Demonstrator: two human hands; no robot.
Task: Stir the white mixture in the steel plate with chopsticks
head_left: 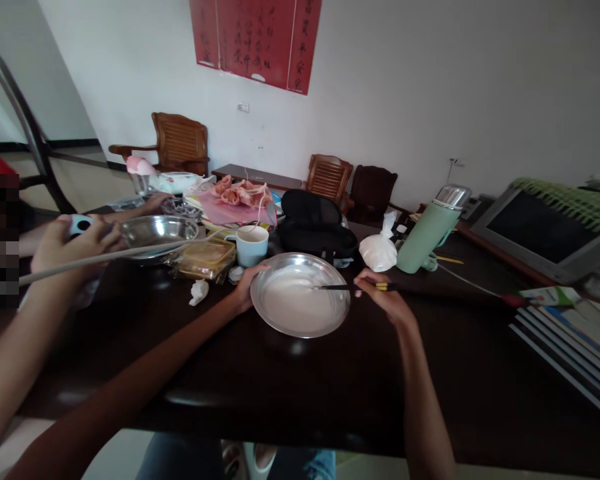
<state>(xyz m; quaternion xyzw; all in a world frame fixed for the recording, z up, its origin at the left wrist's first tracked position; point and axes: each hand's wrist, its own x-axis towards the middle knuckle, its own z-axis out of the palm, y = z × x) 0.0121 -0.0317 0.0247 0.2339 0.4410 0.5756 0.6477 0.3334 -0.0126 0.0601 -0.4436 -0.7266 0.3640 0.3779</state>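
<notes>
while left fingers (pixel 254 273) grip bowl (pixel 293 262) | right fingers (pixel 370 277) clasp chopsticks (pixel 336 287) | bowl lies between

Dim room, white wall (pixel 405 87) beyond left hand (pixel 244 292) and right hand (pixel 387 300).
Red banner (pixel 257 40) high past left hand; wooden armchair (pixel 183 143) farther left, pale floor (pixel 87 190) beside it; dark chair (pixel 375 188) past right hand; glossy dark table (pixel 300 387) under both.

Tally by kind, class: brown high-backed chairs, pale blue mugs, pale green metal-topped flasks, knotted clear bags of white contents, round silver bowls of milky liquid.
Brown high-backed chairs: 3
Pale blue mug: 1
Pale green metal-topped flask: 1
Knotted clear bag: 1
Round silver bowl of milky liquid: 1
Total: 7
</notes>
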